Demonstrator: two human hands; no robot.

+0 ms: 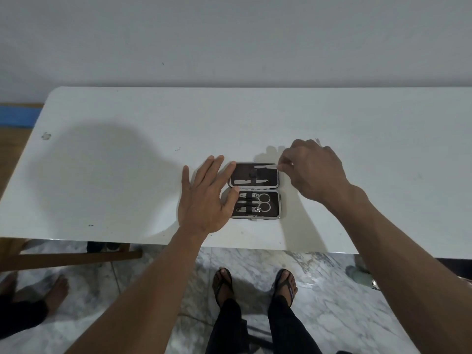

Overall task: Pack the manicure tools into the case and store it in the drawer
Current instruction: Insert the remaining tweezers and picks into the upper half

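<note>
A small manicure case point(277, 204) lies open flat on the white table point(115, 162), dark lining up. Its near half holds scissors point(263, 202) and clippers under a strap. The far half point(273, 181) holds two thin metal tools. My left hand point(204, 198) rests flat with fingers spread on the table, its fingertips touching the case's left edge. My right hand point(313, 168) hovers at the far half's right end, thumb and forefinger pinching the end of the upper thin metal tool point(264, 165).
The table's near edge runs just below the case. A wooden frame point(71, 258) stands under the table at left. Another person's bare feet point(38, 290) are at lower left, my sandalled feet point(255, 282) on the marble floor below. No drawer is in view.
</note>
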